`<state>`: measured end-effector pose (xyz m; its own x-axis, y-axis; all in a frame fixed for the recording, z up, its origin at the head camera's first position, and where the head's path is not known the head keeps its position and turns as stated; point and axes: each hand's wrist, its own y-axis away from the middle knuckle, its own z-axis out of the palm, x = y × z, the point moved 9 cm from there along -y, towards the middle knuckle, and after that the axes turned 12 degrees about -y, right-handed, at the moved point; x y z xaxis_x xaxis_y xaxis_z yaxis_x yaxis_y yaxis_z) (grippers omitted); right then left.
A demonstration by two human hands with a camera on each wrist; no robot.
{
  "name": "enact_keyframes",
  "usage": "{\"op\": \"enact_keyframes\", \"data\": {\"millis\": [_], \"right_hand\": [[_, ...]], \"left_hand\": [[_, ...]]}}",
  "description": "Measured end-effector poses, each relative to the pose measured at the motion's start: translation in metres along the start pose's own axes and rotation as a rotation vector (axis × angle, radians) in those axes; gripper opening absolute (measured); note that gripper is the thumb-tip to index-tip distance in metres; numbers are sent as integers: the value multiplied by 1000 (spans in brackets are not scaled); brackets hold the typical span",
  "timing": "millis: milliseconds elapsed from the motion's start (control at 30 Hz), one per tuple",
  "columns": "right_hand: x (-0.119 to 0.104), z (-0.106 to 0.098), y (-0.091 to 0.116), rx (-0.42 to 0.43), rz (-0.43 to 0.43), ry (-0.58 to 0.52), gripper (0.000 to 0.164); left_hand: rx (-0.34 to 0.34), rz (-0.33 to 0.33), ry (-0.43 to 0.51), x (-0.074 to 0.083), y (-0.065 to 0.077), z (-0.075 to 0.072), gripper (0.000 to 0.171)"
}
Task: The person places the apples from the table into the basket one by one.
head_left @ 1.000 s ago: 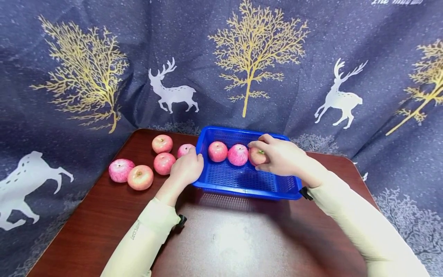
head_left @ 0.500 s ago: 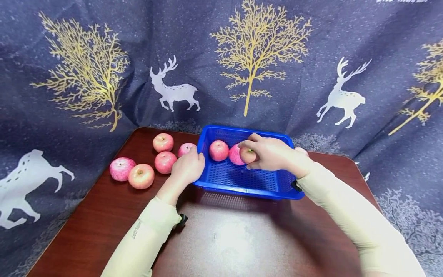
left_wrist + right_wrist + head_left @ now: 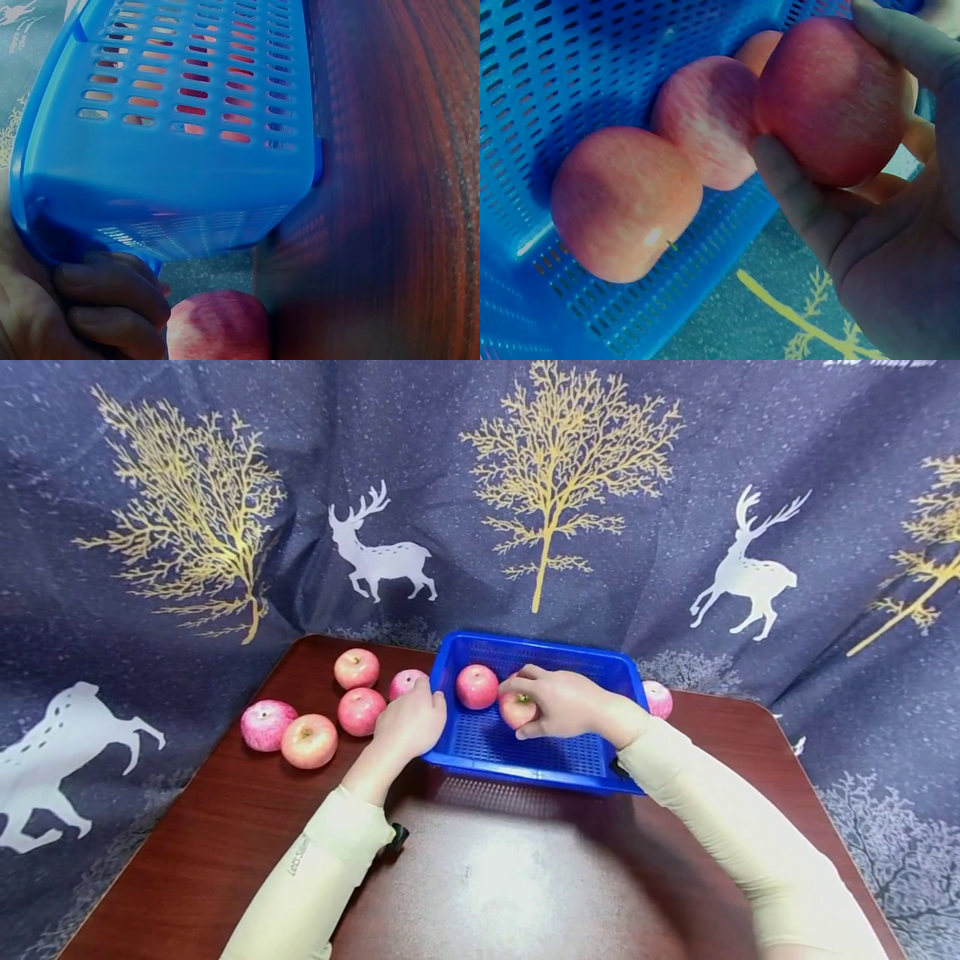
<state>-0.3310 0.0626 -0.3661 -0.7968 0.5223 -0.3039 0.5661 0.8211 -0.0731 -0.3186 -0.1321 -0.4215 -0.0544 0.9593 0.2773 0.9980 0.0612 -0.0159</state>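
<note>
My left hand (image 3: 410,720) grips the left end of the blue plastic basket (image 3: 525,772). In the left wrist view, its curled fingers (image 3: 120,292) hook around the rim beside the perforated wall. Inside the basket, my right hand (image 3: 566,703) holds a red-yellow apple (image 3: 516,711) between thumb and fingers. The right wrist view shows this held apple (image 3: 832,105) close beside a streaked pink apple (image 3: 709,124). Another apple with a green stem (image 3: 630,202) lies in the basket, hidden by my right hand in the head view. A red apple (image 3: 477,687) sits at the basket's left.
Several apples lie left of the basket on the brown table (image 3: 225,827), including a yellowish one (image 3: 309,742) and a pink one (image 3: 407,683) beside my left hand. Another pink apple (image 3: 657,700) stands just outside the basket's right end. A dark patterned cloth (image 3: 480,510) hangs behind.
My right hand has moved left within the basket, carrying the apple in front of the middle one. The apple outside the right end has come into view. My left hand stays on the basket.
</note>
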Motion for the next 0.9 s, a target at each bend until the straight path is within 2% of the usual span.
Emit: {"op": "enact_keyframes", "data": {"millis": [233, 467, 667, 900], "right_hand": [[-2, 17, -7, -42, -8, 45, 69], [-14, 34, -16, -110, -129, 40, 67], [-19, 47, -24, -171, -166, 70, 67], [-25, 57, -33, -143, -246, 46, 67]], "left_hand": [[-4, -2, 3, 0, -1, 1, 48], [3, 1, -3, -1, -1, 1, 45], [-3, 8, -12, 0, -1, 2, 48], [12, 13, -3, 1, -1, 1, 44]]}}
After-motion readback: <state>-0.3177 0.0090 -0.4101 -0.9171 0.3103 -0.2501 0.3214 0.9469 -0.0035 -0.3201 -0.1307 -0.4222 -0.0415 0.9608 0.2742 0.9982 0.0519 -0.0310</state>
